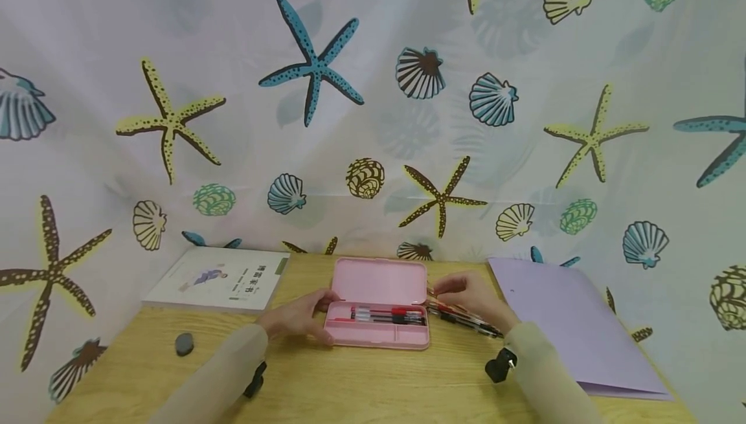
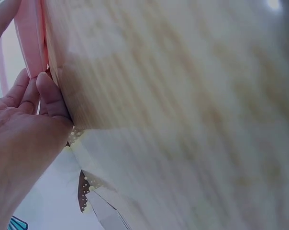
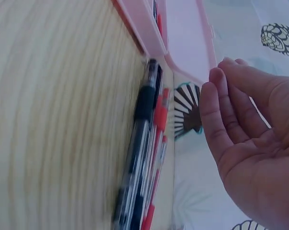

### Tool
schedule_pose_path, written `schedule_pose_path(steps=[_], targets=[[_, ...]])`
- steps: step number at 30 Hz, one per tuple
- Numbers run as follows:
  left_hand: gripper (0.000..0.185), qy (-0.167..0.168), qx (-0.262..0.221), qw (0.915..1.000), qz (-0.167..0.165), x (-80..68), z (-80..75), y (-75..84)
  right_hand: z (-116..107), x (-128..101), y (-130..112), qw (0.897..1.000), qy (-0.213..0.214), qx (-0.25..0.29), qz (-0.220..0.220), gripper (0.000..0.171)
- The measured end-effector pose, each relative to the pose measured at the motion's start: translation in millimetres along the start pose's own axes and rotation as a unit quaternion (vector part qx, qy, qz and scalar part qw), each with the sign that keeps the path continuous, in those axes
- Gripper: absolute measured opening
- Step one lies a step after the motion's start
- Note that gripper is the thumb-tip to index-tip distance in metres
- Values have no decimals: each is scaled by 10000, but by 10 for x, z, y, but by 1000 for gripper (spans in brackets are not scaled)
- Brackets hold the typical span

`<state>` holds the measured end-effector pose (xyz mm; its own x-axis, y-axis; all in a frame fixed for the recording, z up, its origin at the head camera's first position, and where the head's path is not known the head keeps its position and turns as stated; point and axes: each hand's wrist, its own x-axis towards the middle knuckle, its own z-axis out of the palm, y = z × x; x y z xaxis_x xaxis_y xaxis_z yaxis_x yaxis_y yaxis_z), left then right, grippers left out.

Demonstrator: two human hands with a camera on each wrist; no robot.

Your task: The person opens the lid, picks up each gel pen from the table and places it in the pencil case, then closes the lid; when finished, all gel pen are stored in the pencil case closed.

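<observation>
On the bench [image 1: 373, 385], near its far edge, our left hand [image 1: 300, 316] grips the pink case [image 1: 362, 334]; whether our right hand [image 1: 474, 296] pinches its lid [image 1: 380, 280], we cannot tell.

We are seeing pale pink on the pencil case [image 1: 379, 281] toward the back edge of the table [image 1: 373, 385], and red, black and clear on the pens [image 3: 138, 134]. Near the back left corner, the book [image 1: 218, 278] is showing white with dark lettering; by the right edge, the folder [image 1: 571, 320] is showing lilac. Yellowish woodgrain is covering the table, while blue, yellow and brown starfish are patterning the white cloth [image 1: 379, 133].
</observation>
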<state>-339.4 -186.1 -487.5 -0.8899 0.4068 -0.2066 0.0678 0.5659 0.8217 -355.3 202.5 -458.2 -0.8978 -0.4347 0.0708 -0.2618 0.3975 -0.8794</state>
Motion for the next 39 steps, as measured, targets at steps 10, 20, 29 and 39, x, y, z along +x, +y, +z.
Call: schedule_pose_path(steps=[10, 20, 29, 39], targets=[[84, -50, -76, 9998, 170, -30, -22, 15, -108, -139, 189, 9949, -413, -920, 18, 25], [83, 13, -11, 10000, 72, -49, -17, 38, 6, -109, 186, 9848, -232, -1723, 56, 23], [82, 15, 39, 9999, 93, -43, 0, 24, 14, -123, 197, 9833, -247, -1790, 214, 22], [84, -28, 41, 9999, 162, -41, -18, 16, 44, -77, 233, 9770, -301, -2109, -105, 19]])
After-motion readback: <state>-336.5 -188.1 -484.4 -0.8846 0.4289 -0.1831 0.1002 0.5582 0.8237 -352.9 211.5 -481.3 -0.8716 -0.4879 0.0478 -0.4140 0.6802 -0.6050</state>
